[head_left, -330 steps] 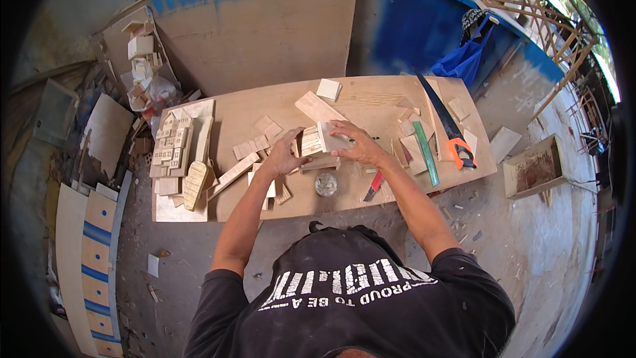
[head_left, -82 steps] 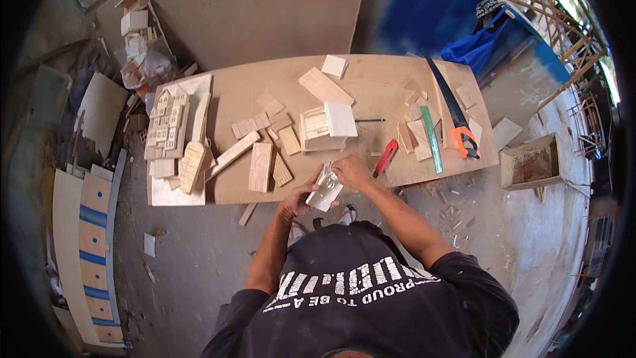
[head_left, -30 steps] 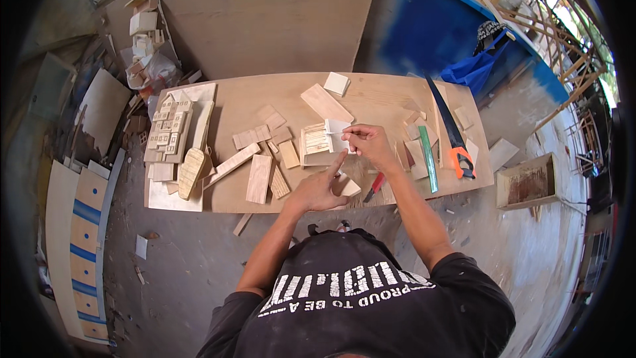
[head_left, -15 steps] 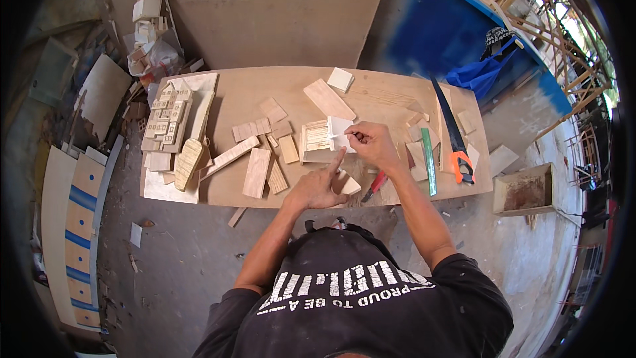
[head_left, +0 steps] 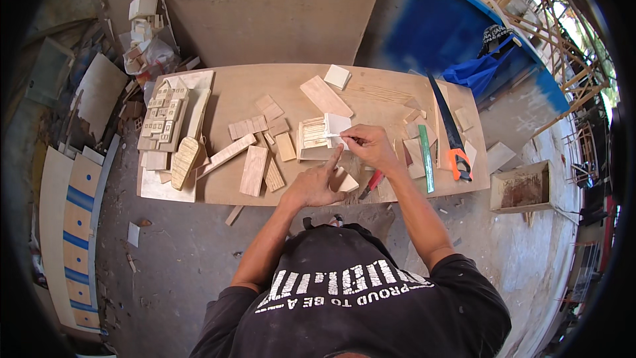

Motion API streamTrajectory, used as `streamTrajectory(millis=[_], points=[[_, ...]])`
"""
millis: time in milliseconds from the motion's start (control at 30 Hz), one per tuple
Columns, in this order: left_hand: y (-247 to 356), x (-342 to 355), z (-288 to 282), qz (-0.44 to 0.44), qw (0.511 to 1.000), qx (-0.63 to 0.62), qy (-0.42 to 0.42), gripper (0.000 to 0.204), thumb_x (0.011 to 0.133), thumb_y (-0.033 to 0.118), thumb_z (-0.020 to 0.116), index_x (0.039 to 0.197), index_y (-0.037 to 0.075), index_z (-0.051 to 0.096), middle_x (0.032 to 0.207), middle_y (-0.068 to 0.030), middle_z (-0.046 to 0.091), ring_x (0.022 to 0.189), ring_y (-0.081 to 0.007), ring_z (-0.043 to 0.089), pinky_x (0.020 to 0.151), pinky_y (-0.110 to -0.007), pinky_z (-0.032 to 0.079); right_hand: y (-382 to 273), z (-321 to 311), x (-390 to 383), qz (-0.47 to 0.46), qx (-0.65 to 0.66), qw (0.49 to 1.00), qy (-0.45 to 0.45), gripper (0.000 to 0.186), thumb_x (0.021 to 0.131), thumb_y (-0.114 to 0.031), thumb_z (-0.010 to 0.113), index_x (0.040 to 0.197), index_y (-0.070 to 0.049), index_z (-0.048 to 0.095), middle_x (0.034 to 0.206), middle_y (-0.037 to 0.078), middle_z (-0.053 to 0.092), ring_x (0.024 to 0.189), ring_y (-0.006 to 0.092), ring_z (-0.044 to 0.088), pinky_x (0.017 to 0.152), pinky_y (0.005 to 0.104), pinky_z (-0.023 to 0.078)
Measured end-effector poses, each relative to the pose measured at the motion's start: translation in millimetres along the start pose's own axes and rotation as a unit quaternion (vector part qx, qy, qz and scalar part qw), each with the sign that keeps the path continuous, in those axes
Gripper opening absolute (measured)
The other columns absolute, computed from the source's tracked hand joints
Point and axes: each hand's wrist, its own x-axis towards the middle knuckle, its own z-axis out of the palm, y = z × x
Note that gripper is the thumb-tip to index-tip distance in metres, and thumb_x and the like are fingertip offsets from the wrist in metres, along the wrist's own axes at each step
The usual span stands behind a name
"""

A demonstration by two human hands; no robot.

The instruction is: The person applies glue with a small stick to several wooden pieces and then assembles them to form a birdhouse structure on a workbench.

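Observation:
A small wooden model (head_left: 311, 134) with slatted strips lies near the middle of the table, and a pale flat panel (head_left: 338, 122) stands at its right side. My right hand (head_left: 371, 146) is pinched at the panel's right edge; whatever its fingertips hold is too small to make out. From the near side, my left hand (head_left: 315, 187) reaches in with its index finger stretched out to the model's lower right corner. Its other fingers are partly hidden. Beside this hand's thumb sits a pale wood block (head_left: 344, 180). A red-handled cutter (head_left: 372, 183) lies below my right wrist.
Loose wood pieces (head_left: 253, 171) are scattered left of the model. A wooden house-front model (head_left: 163, 116) rests at the table's left end. On the right lie a green ruler (head_left: 425, 158) and a handsaw (head_left: 457, 152) with an orange handle. A box (head_left: 522, 187) stands beyond the table's right end.
The whole view has shifted slightly. My right fingertips have moved a little lower along the panel's edge, while my left hand keeps its place by the model.

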Motion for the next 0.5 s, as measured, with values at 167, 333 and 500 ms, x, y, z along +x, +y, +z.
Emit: streamTrajectory(millis=[167,333,500], points=[[-0.5,-2.4,-1.4,-0.012,1.0,0.01,-0.012,0.119,0.072,0.049,0.075,0.163,0.014,0.006,0.117,-0.0268,0.069,0.106,-0.0458,0.066,0.091,-0.049,0.053,-2.6,-6.0,-7.9,-0.033,-0.058,0.995,-0.07,0.017,0.086,-0.002,0.067,0.1,0.003,0.075,0.087,0.012,0.073,0.069,0.0148,0.065,0.061,0.0282,0.049],[-3.3,-2.0,3.0,-0.016,1.0,0.019,-0.011,0.119,0.073,0.052,0.075,0.163,0.014,0.007,0.116,-0.0273,0.069,0.106,-0.0462,0.066,0.091,-0.05,0.053,-13.6,-7.8,-11.2,-0.026,-0.037,0.997,-0.055,0.017,0.088,-0.002,0.067,0.102,0.003,0.075,0.085,0.009,0.073,0.068,0.0096,0.061,0.059,0.0252,0.047],[-1.2,-2.0,1.3,-0.017,0.999,0.025,-0.013,0.119,0.073,0.051,0.076,0.163,0.016,0.007,0.113,-0.0278,0.069,0.104,-0.0461,0.066,0.089,-0.05,0.053,-3.2,-0.6,-8.9,0.097,0.056,0.992,-0.058,0.018,0.091,-0.004,0.066,0.102,0.006,0.074,0.077,0.004,0.071,0.062,0.0046,0.058,0.054,0.0218,0.045]])
